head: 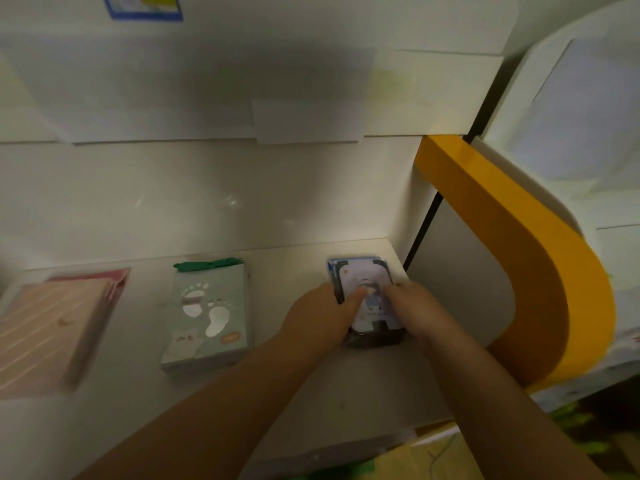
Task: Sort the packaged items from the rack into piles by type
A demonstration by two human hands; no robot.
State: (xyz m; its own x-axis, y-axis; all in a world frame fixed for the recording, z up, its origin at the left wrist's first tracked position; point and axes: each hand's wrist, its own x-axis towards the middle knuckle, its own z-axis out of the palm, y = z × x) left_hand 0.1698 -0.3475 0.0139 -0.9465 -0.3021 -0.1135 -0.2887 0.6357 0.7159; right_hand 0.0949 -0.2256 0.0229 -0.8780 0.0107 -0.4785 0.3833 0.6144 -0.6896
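Head view: blue package lies between both hands, gripped.

Pink pack, green pack, blue pack lie flat, apart.

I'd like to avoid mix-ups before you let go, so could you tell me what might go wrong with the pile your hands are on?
The blue-and-black packages, held by the left hand and right hand, form a stack that could slide apart on release. It sits near the shelf's right edge, so a nudge might push it off.
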